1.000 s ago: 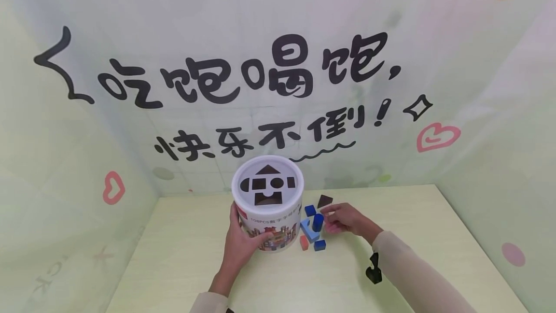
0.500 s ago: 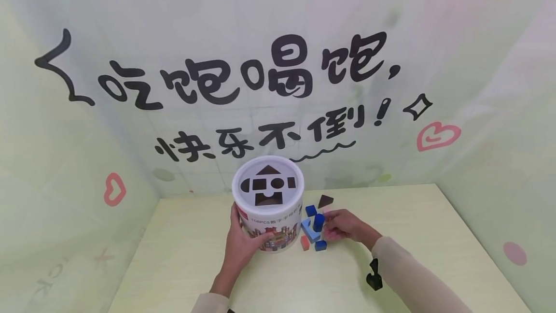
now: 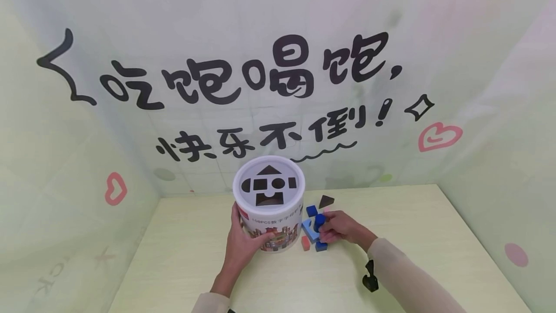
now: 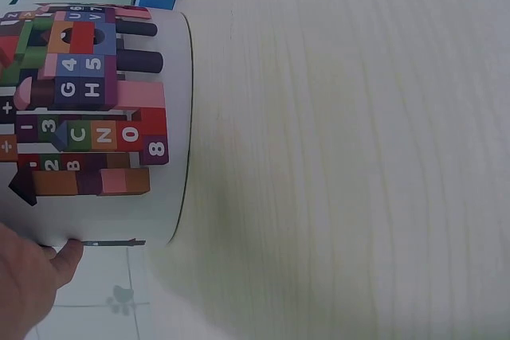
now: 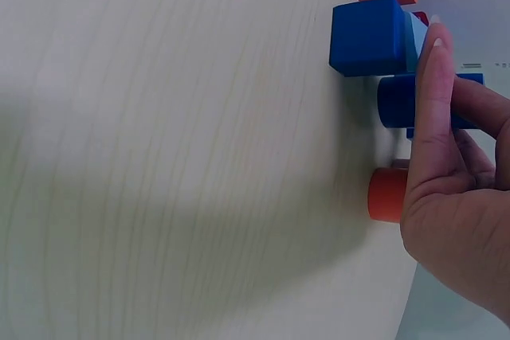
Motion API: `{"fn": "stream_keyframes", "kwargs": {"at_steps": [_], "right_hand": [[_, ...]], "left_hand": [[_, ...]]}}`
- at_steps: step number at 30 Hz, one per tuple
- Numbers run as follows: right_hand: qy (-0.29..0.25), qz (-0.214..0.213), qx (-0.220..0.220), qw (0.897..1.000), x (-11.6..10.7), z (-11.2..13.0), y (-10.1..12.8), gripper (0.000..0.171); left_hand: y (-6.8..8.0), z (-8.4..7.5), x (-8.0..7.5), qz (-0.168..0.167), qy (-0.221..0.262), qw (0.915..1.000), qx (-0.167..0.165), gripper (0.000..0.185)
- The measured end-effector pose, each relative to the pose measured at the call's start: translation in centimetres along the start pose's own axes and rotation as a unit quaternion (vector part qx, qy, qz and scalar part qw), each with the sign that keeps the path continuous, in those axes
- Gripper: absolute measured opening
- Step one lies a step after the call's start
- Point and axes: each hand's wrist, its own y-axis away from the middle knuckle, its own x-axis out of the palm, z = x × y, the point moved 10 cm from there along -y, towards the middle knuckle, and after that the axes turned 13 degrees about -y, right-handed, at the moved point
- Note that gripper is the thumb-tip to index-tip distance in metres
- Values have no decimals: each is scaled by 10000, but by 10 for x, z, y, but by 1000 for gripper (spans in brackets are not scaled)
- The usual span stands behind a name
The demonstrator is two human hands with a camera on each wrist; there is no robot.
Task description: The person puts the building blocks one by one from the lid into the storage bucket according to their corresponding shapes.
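A white round tub (image 3: 268, 216) with shape holes in its lid (image 3: 268, 186) stands on the pale wooden table (image 3: 417, 216). My left hand (image 3: 243, 245) grips the tub's near left side; in the left wrist view its thumb (image 4: 64, 264) lies against the printed tub wall (image 4: 96, 117). To the right of the tub, my right hand (image 3: 325, 223) pinches an upright dark blue cylinder (image 3: 319, 221) among loose blocks. The right wrist view shows a finger (image 5: 430, 93) lying across that blue cylinder (image 5: 396, 102).
Around the cylinder lie a blue cube (image 3: 311, 210), a dark triangle (image 3: 326, 201), a light blue block (image 3: 309, 230), a red block (image 3: 305, 242) and another blue cube (image 3: 321, 246). A red-orange cylinder (image 5: 388, 194) sits under my right palm. Printed walls close the table's back and sides.
My right hand has slid left across the blocks and closed its fingers on the dark blue cylinder. The left hand and tub have stayed put.
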Motion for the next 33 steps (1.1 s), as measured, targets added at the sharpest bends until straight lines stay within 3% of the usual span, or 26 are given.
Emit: {"fn": "stream_keyframes", "kwargs": {"at_steps": [6, 33], "right_hand": [[91, -54, 11, 9999, 2, -2, -3, 23], [-31, 71, -101, 9999, 0, 12, -1, 19]], "left_hand": [[0, -1, 1, 29, 20, 10000, -5, 122], [0, 0, -1, 48, -49, 10000, -69, 121]]}}
